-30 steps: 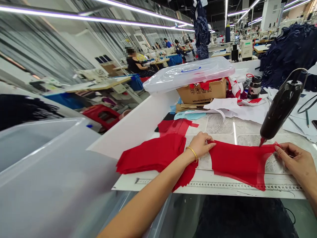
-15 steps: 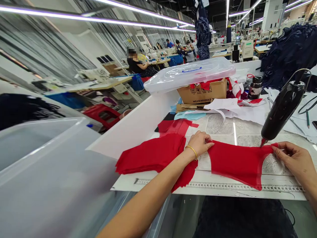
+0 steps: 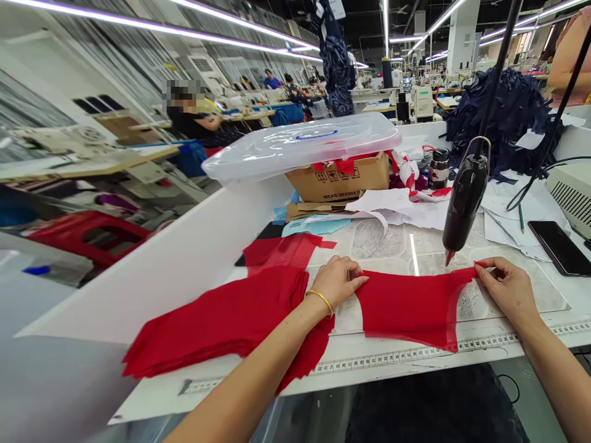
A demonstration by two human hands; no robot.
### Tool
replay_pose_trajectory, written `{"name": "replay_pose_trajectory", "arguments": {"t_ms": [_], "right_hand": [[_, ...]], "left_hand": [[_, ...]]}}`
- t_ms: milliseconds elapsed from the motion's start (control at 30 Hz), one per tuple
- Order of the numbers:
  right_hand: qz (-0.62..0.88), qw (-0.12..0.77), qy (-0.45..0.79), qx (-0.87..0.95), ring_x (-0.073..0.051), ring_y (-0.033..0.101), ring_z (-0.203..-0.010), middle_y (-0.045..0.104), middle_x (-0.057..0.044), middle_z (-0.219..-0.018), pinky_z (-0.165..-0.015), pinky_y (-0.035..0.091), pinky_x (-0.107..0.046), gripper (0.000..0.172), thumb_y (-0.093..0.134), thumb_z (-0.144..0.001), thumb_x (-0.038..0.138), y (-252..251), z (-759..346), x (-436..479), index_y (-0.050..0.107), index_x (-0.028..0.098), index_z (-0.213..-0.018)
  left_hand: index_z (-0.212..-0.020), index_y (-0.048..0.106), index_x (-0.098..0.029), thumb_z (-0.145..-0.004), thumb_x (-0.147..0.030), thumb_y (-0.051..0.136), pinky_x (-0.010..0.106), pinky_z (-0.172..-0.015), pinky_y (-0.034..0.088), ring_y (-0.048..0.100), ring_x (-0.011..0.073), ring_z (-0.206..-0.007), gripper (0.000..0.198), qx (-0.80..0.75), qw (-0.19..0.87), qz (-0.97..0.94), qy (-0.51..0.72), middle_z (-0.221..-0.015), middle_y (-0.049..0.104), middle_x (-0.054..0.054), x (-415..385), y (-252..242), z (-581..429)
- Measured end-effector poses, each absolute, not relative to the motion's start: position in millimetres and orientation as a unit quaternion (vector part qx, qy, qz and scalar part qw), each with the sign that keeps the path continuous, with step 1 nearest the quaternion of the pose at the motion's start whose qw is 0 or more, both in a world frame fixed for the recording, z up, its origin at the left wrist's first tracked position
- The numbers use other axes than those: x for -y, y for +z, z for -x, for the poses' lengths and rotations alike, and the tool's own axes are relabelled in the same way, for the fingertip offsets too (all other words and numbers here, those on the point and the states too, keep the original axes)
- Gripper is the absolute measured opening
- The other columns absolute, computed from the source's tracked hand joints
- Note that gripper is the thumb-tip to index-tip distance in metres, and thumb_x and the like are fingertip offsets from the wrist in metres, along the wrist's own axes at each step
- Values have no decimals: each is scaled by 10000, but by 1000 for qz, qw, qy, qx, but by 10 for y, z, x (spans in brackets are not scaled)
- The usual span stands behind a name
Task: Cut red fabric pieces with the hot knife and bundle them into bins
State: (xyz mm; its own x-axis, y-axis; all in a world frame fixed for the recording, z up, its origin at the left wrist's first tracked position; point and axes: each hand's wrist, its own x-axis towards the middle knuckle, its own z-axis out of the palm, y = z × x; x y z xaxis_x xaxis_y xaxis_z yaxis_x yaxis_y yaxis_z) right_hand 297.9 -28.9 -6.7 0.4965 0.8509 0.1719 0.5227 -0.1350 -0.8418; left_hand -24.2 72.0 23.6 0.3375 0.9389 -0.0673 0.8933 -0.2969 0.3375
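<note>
Between my two hands a red fabric piece [image 3: 410,307] is stretched out over the table. My left hand [image 3: 336,282], with a gold bangle at the wrist, pinches its upper left corner. At the upper right corner, my right hand [image 3: 505,286] grips the cloth between thumb and fingers. A black handheld tool [image 3: 465,200] hangs on a rod with its reddish tip close above the fabric's top edge; whether they touch, I cannot tell. To the left lies a stack of red fabric pieces [image 3: 217,314], partly behind my left forearm.
A ruler strip [image 3: 392,358] runs along the table's front edge. Behind are a cardboard box [image 3: 341,178] under a clear plastic lid [image 3: 305,144], papers, and a dark jar [image 3: 438,168]. A phone [image 3: 561,246] lies right. Navy fabric strips [image 3: 498,117] are heaped at the back.
The view has turned to the right, bringing the phone and a grey machine into sight. The tool's tip now sits nearer the middle-right of the fabric's top edge. Both hands keep their hold.
</note>
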Motion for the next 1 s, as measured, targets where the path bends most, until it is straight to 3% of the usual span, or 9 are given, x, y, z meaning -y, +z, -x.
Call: {"name": "replay_pose_trajectory", "arguments": {"t_ms": [100,467,700,900,1000], "right_hand": [[731,467,196,458,-150,461,-489,522,13,-484,-547,392,-319,376,610,-676,532,-65,-2992,293,713,181,-762],[729,479,154,465,-130,482,-490,606,3,-610,-570,445,-305,357,584,-680,470,-73,-2939,312,688,189,-875],[734,514,102,433,-128,509,-541,691,-61,-871,-543,436,-293,363,548,-726,442,-89,-2986,379,668,189,-958],[746,424,35,513,-166,528,-609,680,-38,-816,-575,409,-319,363,591,-707,533,-125,-2936,371,672,221,-873],[748,387,3,540,-180,536,-655,675,-41,-873,-550,381,-306,320,578,-724,480,-135,-2907,346,673,233,-906]], "left_hand": [[-660,633,-225,-799,-291,655,343,-742,415,567,252,-902,156,-574,159,-801,67,-795,683,29,-722,232,242],[-652,618,-223,-806,-310,650,351,-756,415,566,263,-924,180,-586,165,-791,61,-821,682,36,-725,232,213],[-636,618,-225,-795,-298,665,337,-738,409,568,256,-903,181,-578,170,-795,73,-798,678,32,-733,235,230],[-635,623,-225,-791,-291,669,340,-738,410,567,257,-897,175,-582,173,-791,74,-798,680,31,-733,228,230],[-625,617,-224,-788,-290,668,342,-741,413,565,260,-899,183,-582,174,-790,77,-795,678,34,-734,222,228]]}}
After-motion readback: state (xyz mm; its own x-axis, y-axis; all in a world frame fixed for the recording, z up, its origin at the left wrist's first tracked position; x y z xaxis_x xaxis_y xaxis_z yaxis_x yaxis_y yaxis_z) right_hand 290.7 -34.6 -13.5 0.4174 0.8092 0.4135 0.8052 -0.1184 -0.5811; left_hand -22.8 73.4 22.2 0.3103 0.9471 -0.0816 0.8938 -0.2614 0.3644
